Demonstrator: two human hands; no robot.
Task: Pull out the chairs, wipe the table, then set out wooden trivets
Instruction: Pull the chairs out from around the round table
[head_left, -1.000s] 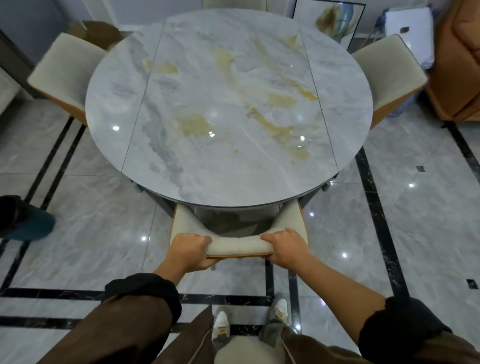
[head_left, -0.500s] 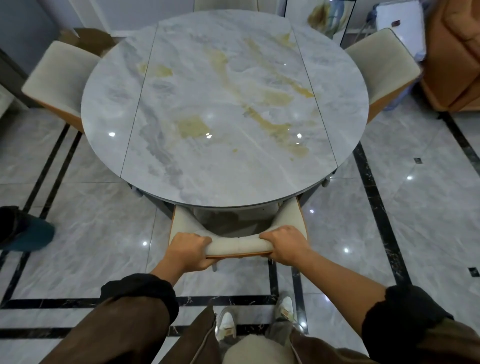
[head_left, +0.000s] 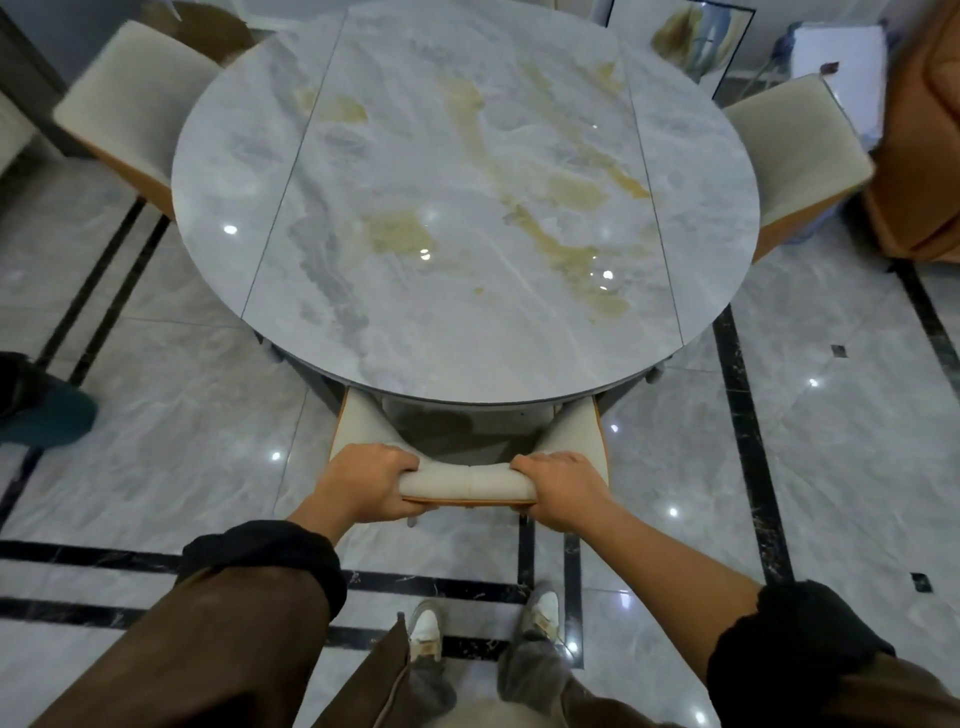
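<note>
Head view: left hand (head_left: 363, 486), right hand (head_left: 563, 491) grasping chair backrest (head_left: 467, 480) between them.

Both hands grip the cream padded top rail of the near chair (head_left: 468, 480), the left hand (head_left: 363, 484) at its left end and the right hand (head_left: 563, 488) at its right end, fingers curled over the front. The chair's seat is tucked under the near edge of the round marble table (head_left: 467, 171). Two more cream chairs stand at the table, one at its far left edge (head_left: 136, 101) and one at its right edge (head_left: 795, 150). A tan armchair (head_left: 924, 135) sits beyond the right one. White shoes (head_left: 426, 631) stand on the glossy tiled floor (head_left: 171, 415).
</note>
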